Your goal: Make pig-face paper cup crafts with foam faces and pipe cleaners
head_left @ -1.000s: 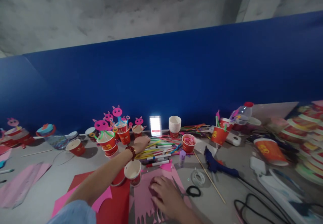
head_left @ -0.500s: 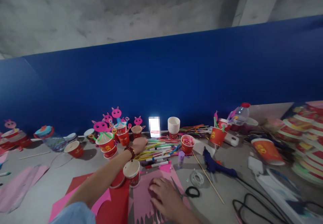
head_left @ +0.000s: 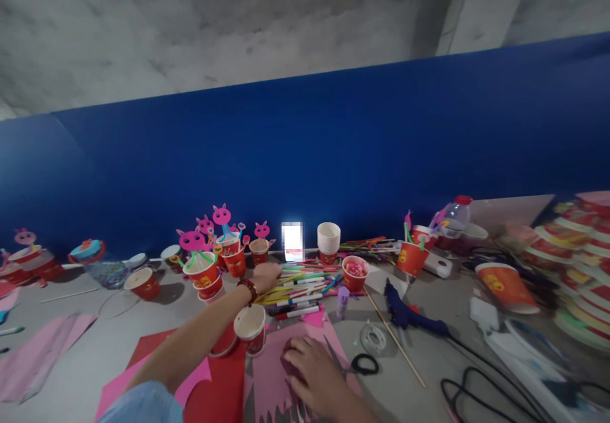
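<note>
Cup [head_left: 250, 328] blocks right hand [head_left: 312, 369] leftward; open above.

No word, brand or number can be read. Yellow characters stand on the large orange-red cup [head_left: 508, 288] at the right, on the red cup [head_left: 203, 275] under the front pink figure [head_left: 193, 240] and on the upright red cup [head_left: 412, 258] right of centre, all too blurred to decipher. The bright screen [head_left: 292, 242] is pixelated; any print on the marker pens [head_left: 300, 311] is too small.
</note>
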{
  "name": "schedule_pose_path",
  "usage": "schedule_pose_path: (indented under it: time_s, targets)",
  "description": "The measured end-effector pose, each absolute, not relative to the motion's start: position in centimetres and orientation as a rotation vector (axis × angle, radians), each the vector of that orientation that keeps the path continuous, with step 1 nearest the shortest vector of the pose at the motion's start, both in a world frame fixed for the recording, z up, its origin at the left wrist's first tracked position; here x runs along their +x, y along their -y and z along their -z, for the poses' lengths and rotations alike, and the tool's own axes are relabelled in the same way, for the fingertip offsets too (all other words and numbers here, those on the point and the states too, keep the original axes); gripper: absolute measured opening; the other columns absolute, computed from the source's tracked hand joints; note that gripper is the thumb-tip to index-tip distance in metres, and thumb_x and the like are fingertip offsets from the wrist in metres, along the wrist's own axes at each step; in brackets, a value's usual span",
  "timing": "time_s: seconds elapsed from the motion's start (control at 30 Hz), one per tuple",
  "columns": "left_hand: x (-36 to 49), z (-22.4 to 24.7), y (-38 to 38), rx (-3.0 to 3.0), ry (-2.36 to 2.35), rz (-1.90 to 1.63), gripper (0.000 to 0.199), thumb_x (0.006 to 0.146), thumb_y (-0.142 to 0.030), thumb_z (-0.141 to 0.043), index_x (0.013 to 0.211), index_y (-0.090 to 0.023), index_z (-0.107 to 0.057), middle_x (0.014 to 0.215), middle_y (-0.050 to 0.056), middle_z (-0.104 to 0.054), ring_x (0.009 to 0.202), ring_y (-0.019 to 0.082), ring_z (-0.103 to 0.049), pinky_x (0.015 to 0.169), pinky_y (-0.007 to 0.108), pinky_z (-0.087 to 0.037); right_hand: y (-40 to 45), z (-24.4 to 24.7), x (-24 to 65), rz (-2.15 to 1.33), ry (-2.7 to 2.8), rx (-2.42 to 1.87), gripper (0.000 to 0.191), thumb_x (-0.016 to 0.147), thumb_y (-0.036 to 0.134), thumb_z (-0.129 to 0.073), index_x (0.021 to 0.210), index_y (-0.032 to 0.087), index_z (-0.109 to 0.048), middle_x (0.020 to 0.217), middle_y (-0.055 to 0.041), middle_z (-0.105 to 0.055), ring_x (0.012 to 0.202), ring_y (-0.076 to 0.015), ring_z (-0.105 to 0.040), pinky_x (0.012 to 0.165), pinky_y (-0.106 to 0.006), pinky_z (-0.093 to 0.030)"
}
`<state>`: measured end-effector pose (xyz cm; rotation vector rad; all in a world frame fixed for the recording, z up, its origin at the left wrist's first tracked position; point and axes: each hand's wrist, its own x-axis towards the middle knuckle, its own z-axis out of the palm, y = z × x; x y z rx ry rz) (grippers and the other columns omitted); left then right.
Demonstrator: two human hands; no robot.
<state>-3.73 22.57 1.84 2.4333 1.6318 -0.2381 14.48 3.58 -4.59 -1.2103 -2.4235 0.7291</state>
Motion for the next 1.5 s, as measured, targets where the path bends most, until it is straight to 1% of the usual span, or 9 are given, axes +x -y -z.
schedule_pose_path:
  time_s: [0.33,0.57,0.7,0.77,0.9,1.07,1.23,1.43,1.5]
  targets:
    - [-6.3,-5.0,-22.8,2.204,-1.386,-0.141,0.031,0.095,-0.034,-0.062,0.121,-0.016,-0.061,0.12,0.009,-0.065,0.1,0.023,-0.067,0.084,0.043,-0.058,-3.6,4.4,14.4,-0.741,2.404,-1.205,0.032,0.085,0.027,-0.065,0.117,0.024,-0.066,0.131,-0.0067,-0.062,0.12,-0.0275,-0.052,0.106,-0.039,-0.037]
    - [-5.9,-8.8,-16.9,1.995,-1.16,-0.498,0.008,0.093,-0.024,-0.058,0.094,-0.016,-0.059,0.081,0.0,-0.064,0.071,0.014,-0.062,0.064,0.026,-0.051,-3.7,3.6,14.5,-0.783,2.33,-1.113,0.033,0.086,0.024,-0.063,0.118,0.022,-0.068,0.125,-0.0099,-0.067,0.117,-0.0292,-0.057,0.104,-0.041,-0.041]
    - [-5.2,-9.4,-9.2,1.912,-1.093,-0.612,0.01,0.095,-0.026,-0.047,0.099,-0.02,-0.055,0.066,-0.006,-0.054,0.054,0.012,-0.054,0.053,0.023,-0.042,-3.8,1.8,15.3,-0.933,1.907,-1.005,0.038,0.091,0.042,-0.06,0.123,0.022,-0.065,0.112,-0.0109,-0.072,0.103,-0.0279,-0.064,0.092,-0.04,-0.049]
    - [-5.0,-8.7,-5.5,1.948,-1.11,-0.704,0.01,0.093,-0.021,-0.05,0.096,-0.021,-0.059,0.074,-0.002,-0.058,0.064,0.013,-0.055,0.059,0.023,-0.041,-3.7,1.0,16.0,-1.057,1.561,-0.927,0.045,0.091,0.053,-0.058,0.121,0.021,-0.066,0.092,-0.0079,-0.071,0.085,-0.0244,-0.066,0.08,-0.036,-0.052]
    - [-5.5,-6.7,-1.0,1.933,-1.087,-0.694,0.012,0.09,-0.016,-0.054,0.094,-0.02,-0.065,0.09,0.003,-0.066,0.081,0.017,-0.057,0.072,0.025,-0.042,-2.8,0.1,17.8,-1.265,1.093,-0.884,0.039,0.088,0.056,-0.064,0.092,0.019,-0.074,0.065,-0.0008,-0.062,0.054,-0.014,-0.054,0.053,-0.026,-0.043]
    - [-7.4,-4.3,-0.1,1.513,-1.108,-0.961,0.013,0.088,-0.028,-0.067,0.081,-0.018,-0.065,0.068,-0.002,-0.055,0.06,0.011,-0.047,0.056,0.021,-0.036,0.2,-0.9,19.5,-1.478,0.96,-0.905,0.043,0.081,0.059,-0.072,0.078,0.017,-0.073,0.052,0.0005,-0.059,0.047,-0.0117,-0.053,0.047,-0.023,-0.038]
    - [-6.2,-2.4,0.0,0.889,-0.747,-1.282,0.03,0.072,-0.039,-0.085,0.085,-0.018,-0.068,0.067,-0.003,-0.057,0.047,0.006,-0.045,0.046,0.019,-0.033,2.8,-0.3,20.1,-1.57,0.862,-0.899,0.034,0.08,0.052,-0.078,0.083,0.018,-0.074,0.064,-0.0038,-0.07,0.055,-0.0135,-0.059,0.054,-0.024,-0.044]
    - [-2.8,-3.8,0.5,0.806,-0.622,-1.544,0.014,0.082,-0.031,-0.077,0.081,-0.018,-0.072,0.086,0.004,-0.065,0.081,0.016,-0.062,0.074,0.027,-0.05,4.3,2.3,18.8,-1.683,0.918,-0.829,0.038,0.079,0.054,-0.078,0.098,0.022,-0.074,0.075,-0.0045,-0.074,0.061,-0.0156,-0.065,0.062,-0.027,-0.048]
    - [-2.4,-4.7,0.5,0.764,-0.57,-1.555,0.013,0.085,-0.032,-0.074,0.083,-0.02,-0.07,0.082,0.003,-0.064,0.081,0.017,-0.063,0.076,0.029,-0.051,4.8,2.7,18.1,-1.715,1.044,-0.896,0.046,0.083,0.06,-0.07,0.109,0.022,-0.071,0.082,-0.0051,-0.075,0.061,-0.0151,-0.066,0.064,-0.027,-0.049]
